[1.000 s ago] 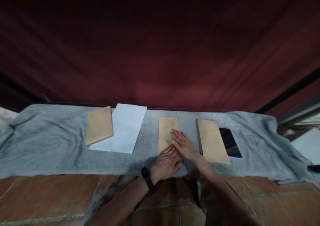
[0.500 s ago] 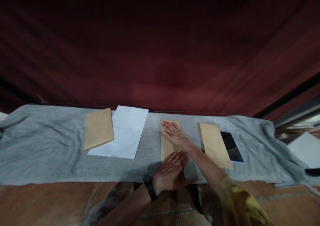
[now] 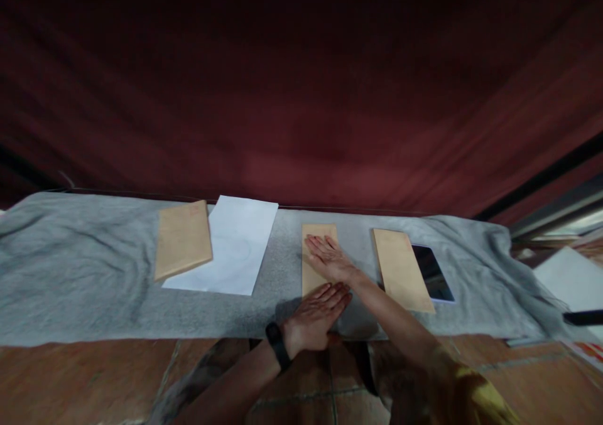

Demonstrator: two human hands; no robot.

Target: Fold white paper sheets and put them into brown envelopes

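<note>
while left hand (image 3: 318, 317) rests, right hand (image 3: 330, 260) touches envelope (image 3: 311, 279)

On the cloth (image 3: 94, 293), the middle envelope (image 3: 311, 275) lies between sheet (image 3: 238, 243) and right envelope (image 3: 402, 269).

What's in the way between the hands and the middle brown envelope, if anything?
Nothing visible: the right hand lies flat on the middle brown envelope, and the left hand covers its near end. The white paper lies off to the left.

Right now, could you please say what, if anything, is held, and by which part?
Nothing is gripped; the right hand lies flat on the middle brown envelope, the left hand over its near part.
</note>
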